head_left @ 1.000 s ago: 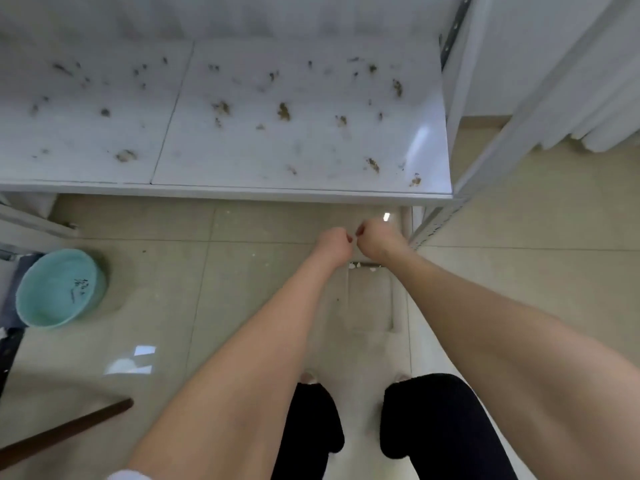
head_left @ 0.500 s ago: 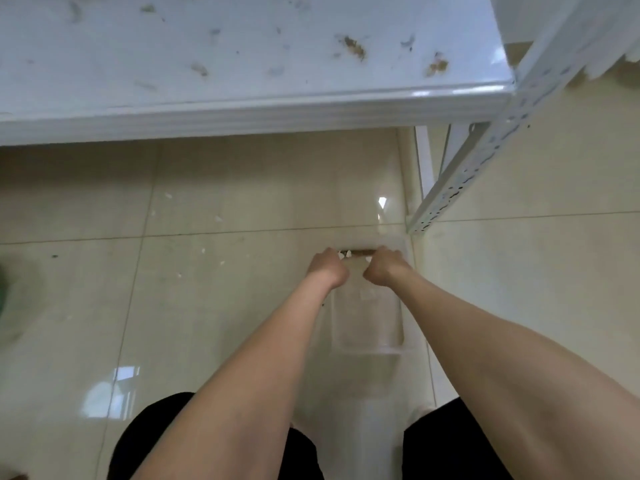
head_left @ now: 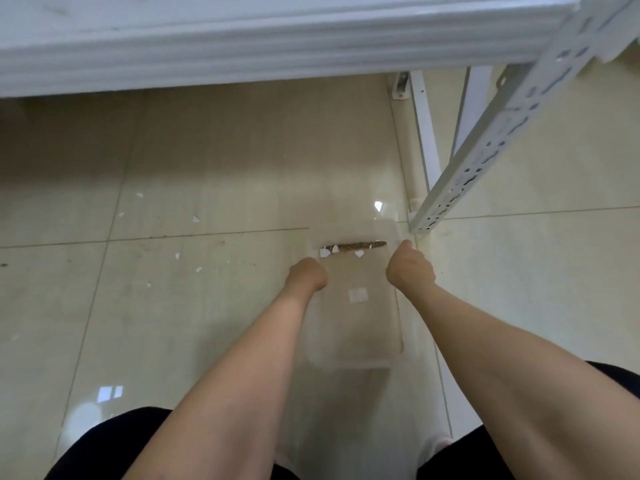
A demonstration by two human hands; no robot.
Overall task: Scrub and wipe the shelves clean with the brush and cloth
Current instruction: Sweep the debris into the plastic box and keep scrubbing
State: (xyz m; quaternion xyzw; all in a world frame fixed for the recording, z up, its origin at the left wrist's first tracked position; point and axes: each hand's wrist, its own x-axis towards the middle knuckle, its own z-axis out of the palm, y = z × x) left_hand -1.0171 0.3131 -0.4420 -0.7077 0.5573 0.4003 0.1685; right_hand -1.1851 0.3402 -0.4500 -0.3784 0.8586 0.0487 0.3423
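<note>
**A:** Where are the hands?

**B:** Both reach down to a clear plastic tray (head_left: 363,334) on the tiled floor (head_left: 173,306). The left hand (head_left: 308,273) grips its left rim and the right hand (head_left: 410,268) its right rim. The fingers are curled, their tips hidden.

**A:** Anything inside?

**B:** A line of brown crumbs (head_left: 356,245) and white flakes at the far end.

**A:** And the shelf?

**B:** The shelf (head_left: 242,39) shows its white front edge across the top. A perforated upright (head_left: 485,143) slants down on the right, ending just beside the tray.
</note>
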